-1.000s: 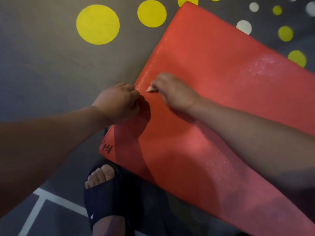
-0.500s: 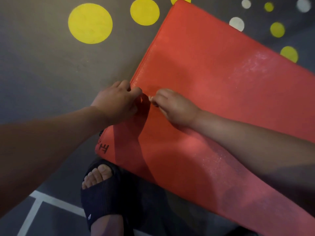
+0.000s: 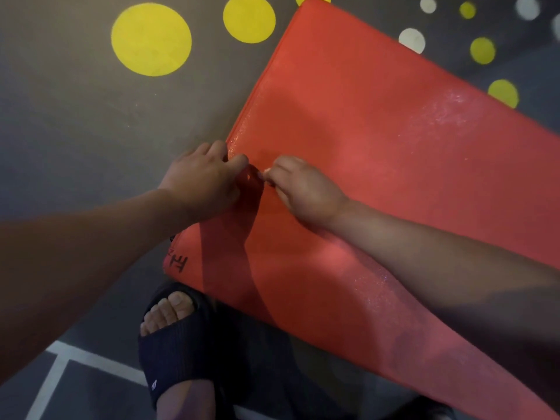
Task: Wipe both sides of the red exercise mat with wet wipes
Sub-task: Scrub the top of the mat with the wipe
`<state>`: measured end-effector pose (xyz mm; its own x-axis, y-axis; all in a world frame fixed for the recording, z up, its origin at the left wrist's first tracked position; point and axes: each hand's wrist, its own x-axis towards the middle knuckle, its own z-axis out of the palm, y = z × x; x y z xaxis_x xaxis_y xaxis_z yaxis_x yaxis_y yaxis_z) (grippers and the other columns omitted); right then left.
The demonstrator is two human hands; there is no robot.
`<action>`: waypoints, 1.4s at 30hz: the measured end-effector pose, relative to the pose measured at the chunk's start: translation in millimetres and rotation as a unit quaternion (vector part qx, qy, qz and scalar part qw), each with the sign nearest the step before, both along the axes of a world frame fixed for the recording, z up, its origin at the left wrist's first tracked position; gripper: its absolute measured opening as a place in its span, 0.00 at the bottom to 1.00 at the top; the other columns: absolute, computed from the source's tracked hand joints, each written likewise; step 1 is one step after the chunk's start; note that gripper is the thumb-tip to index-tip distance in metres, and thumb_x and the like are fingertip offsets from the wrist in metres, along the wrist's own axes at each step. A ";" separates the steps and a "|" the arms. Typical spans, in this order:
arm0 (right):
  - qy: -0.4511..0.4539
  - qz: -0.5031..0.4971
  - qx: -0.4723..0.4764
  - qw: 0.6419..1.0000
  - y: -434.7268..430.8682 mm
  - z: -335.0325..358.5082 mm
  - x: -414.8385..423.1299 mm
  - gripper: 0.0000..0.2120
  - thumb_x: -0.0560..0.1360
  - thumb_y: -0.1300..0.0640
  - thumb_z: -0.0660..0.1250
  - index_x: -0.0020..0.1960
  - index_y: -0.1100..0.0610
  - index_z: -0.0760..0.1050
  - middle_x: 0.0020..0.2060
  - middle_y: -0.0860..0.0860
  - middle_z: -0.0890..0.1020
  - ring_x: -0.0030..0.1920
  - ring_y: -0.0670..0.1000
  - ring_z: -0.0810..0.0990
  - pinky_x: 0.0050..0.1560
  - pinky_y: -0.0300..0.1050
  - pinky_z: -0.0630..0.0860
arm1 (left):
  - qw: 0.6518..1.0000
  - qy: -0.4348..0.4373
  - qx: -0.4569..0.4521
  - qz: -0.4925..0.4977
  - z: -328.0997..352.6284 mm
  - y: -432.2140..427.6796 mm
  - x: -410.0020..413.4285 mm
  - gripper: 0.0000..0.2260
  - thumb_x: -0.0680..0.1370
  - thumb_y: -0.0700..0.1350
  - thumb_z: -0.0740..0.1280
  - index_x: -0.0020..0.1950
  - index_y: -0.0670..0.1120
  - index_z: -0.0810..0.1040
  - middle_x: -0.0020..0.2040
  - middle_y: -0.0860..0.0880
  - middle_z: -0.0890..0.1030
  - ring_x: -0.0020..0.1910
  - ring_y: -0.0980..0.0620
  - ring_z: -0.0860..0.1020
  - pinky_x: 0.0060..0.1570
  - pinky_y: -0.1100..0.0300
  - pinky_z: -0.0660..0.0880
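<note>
Mat [image 3: 378, 153] x1: L hand [image 3: 206, 177] grips edge, R hand [image 3: 306, 192] fingers [image 3: 283, 165] pinch 1 wipe [image 3: 267, 170].

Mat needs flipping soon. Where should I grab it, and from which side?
Take the red mat by its thin long edge beside the left hand, coming from the floor side. It lies flat, so that exposed edge is likely the only purchase; the right hand pinches the wipe.

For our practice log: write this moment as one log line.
phase: wiping near edge | left grip: holds red mat edge | right grip: pinches white wipe on mat
</note>
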<state>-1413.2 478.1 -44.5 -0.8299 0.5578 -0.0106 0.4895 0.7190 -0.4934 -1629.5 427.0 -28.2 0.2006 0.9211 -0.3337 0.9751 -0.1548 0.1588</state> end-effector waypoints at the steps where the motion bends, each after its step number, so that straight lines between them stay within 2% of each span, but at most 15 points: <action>1: -0.012 0.033 0.006 0.999 4.8 1.7 5.1 0.11 0.78 0.60 0.59 0.53 0.60 0.79 0.44 0.58 0.77 0.47 0.58 0.75 0.49 0.51 0.73 | 1.000 -0.001 -0.001 0.001 0.7 -0.2 0.7 0.19 0.72 0.49 0.69 0.62 0.46 0.74 0.52 0.38 0.74 0.53 0.35 0.75 0.50 0.43 0.75; 3: -0.037 0.014 0.037 0.999 31.8 1.0 10.8 0.14 0.76 0.58 0.57 0.52 0.59 0.80 0.46 0.58 0.77 0.48 0.60 0.77 0.50 0.53 0.75 | 1.000 -0.003 -0.006 0.001 1.8 -0.4 1.9 0.19 0.73 0.48 0.69 0.62 0.46 0.74 0.52 0.38 0.74 0.53 0.35 0.75 0.51 0.43 0.75; 7: -0.066 -0.269 0.080 0.957 94.5 -1.5 28.5 0.13 0.74 0.61 0.57 0.49 0.62 0.79 0.47 0.64 0.78 0.47 0.66 0.78 0.49 0.56 0.73 | 1.000 0.002 -0.008 0.003 3.7 -1.4 3.7 0.18 0.74 0.48 0.68 0.62 0.45 0.74 0.53 0.39 0.74 0.54 0.35 0.75 0.51 0.44 0.75; 9: -0.079 -0.333 0.086 0.936 95.2 -3.5 28.2 0.11 0.74 0.63 0.58 0.47 0.65 0.77 0.46 0.65 0.78 0.46 0.66 0.78 0.47 0.57 0.71 | 1.000 -0.004 0.000 0.005 3.9 -3.0 4.9 0.17 0.74 0.48 0.68 0.61 0.44 0.75 0.54 0.39 0.74 0.55 0.36 0.74 0.52 0.43 0.76; 11: -0.046 -0.282 0.080 0.955 73.6 -4.5 20.4 0.09 0.75 0.63 0.59 0.46 0.64 0.77 0.44 0.64 0.78 0.44 0.65 0.78 0.47 0.56 0.71 | 1.000 -0.019 0.010 -0.003 5.1 -4.6 9.5 0.18 0.73 0.50 0.64 0.60 0.43 0.76 0.55 0.40 0.74 0.56 0.37 0.74 0.53 0.42 0.76; 14: -0.003 -0.108 0.016 0.994 18.3 -2.8 20.7 0.10 0.78 0.60 0.59 0.48 0.61 0.78 0.43 0.60 0.78 0.45 0.62 0.78 0.47 0.52 0.74 | 0.998 -0.046 0.012 -0.038 5.7 -7.7 17.6 0.24 0.71 0.55 0.55 0.60 0.45 0.77 0.57 0.42 0.75 0.56 0.38 0.73 0.52 0.43 0.77; 18: -0.054 0.050 0.012 0.997 5.1 6.0 44.3 0.09 0.77 0.61 0.62 0.53 0.60 0.79 0.45 0.59 0.76 0.45 0.60 0.77 0.46 0.51 0.74 | 0.996 -0.059 0.009 -0.058 6.9 -11.0 23.5 0.26 0.70 0.56 0.54 0.63 0.49 0.78 0.58 0.44 0.75 0.57 0.40 0.73 0.53 0.44 0.78; 22: -0.073 -0.145 0.063 0.985 68.2 3.1 60.2 0.12 0.73 0.65 0.62 0.53 0.59 0.81 0.47 0.62 0.77 0.49 0.64 0.78 0.49 0.53 0.75 | 0.997 -0.058 -0.013 -0.057 12.7 -10.6 24.5 0.26 0.70 0.54 0.54 0.65 0.50 0.78 0.58 0.44 0.75 0.58 0.39 0.73 0.56 0.43 0.77; 25: -0.069 -0.285 0.075 0.953 82.7 -2.8 62.4 0.10 0.72 0.65 0.60 0.48 0.63 0.79 0.45 0.63 0.77 0.46 0.65 0.78 0.47 0.56 0.74 | 0.998 -0.042 -0.021 -0.051 18.8 -12.9 28.6 0.22 0.73 0.50 0.64 0.66 0.49 0.77 0.60 0.43 0.74 0.61 0.39 0.72 0.58 0.43 0.76; 30: -0.014 -0.133 0.029 0.991 4.9 -1.9 49.2 0.09 0.75 0.62 0.59 0.48 0.62 0.78 0.43 0.60 0.78 0.45 0.62 0.78 0.46 0.54 0.75 | 0.998 -0.018 -0.040 -0.045 19.1 -20.0 37.9 0.25 0.74 0.48 0.69 0.70 0.46 0.73 0.65 0.42 0.72 0.66 0.39 0.68 0.65 0.44 0.72; 33: -0.038 0.001 -0.002 0.999 -33.6 8.4 61.2 0.09 0.77 0.61 0.62 0.53 0.60 0.79 0.47 0.57 0.78 0.47 0.58 0.77 0.48 0.51 0.75 | 0.998 -0.013 -0.044 -0.047 17.9 -24.5 39.2 0.26 0.74 0.49 0.68 0.72 0.46 0.72 0.68 0.43 0.72 0.68 0.39 0.68 0.68 0.43 0.70; 35: -0.058 0.012 0.022 0.998 -23.2 11.3 70.6 0.08 0.77 0.61 0.64 0.53 0.60 0.79 0.47 0.58 0.77 0.47 0.59 0.77 0.47 0.50 0.74 | 0.998 -0.008 -0.051 -0.044 17.6 -28.0 40.9 0.28 0.75 0.50 0.68 0.74 0.46 0.71 0.70 0.43 0.70 0.70 0.39 0.67 0.69 0.42 0.70; 38: -0.072 -0.160 0.065 0.982 21.4 5.1 80.7 0.11 0.74 0.64 0.61 0.53 0.61 0.79 0.48 0.62 0.77 0.49 0.64 0.78 0.49 0.53 0.73 | 0.998 -0.001 -0.058 -0.027 20.8 -34.6 47.2 0.30 0.75 0.51 0.67 0.76 0.46 0.69 0.71 0.43 0.69 0.71 0.39 0.66 0.68 0.41 0.72; 40: -0.086 -0.321 0.056 0.942 44.4 1.5 88.9 0.12 0.74 0.65 0.59 0.53 0.63 0.79 0.50 0.64 0.77 0.50 0.66 0.77 0.49 0.54 0.71 | 0.998 0.000 -0.056 -0.024 23.2 -41.6 51.1 0.29 0.75 0.50 0.68 0.75 0.45 0.69 0.70 0.43 0.70 0.70 0.39 0.67 0.67 0.41 0.72; 42: -0.084 -0.393 0.043 0.915 40.4 -1.1 85.4 0.12 0.73 0.65 0.59 0.52 0.64 0.78 0.51 0.65 0.77 0.50 0.65 0.77 0.49 0.55 0.69 | 0.998 0.000 -0.050 -0.026 23.8 -50.8 52.6 0.29 0.74 0.49 0.68 0.75 0.45 0.70 0.70 0.42 0.71 0.69 0.38 0.67 0.67 0.42 0.72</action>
